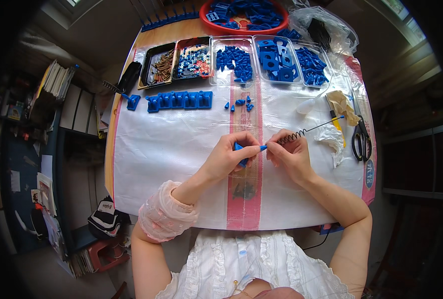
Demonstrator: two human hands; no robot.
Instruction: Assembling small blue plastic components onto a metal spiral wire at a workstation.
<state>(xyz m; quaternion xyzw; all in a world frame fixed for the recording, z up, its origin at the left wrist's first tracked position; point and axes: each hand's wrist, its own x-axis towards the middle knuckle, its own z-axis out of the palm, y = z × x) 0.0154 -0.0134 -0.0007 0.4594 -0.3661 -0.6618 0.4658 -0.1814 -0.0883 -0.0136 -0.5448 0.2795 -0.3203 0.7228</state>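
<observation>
hands: left hand [230,155] pinches a small blue plastic piece [240,148]; right hand [290,152] is closed on a coiled black spring wire [308,130] meeting it, above the counter [181,144].
done: a row of joined blue pieces [180,100] lies beyond, so some look assembled.
left: trays of blue parts [276,60] and screws [159,66] at the far edge are well filled; likely early going.

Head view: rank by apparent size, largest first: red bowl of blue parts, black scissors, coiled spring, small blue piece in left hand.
1. Red bowl, partly cut off by the top edge.
2. Coiled spring and black scissors: similar length, unsure.
3. Small blue piece in the left hand.
</observation>
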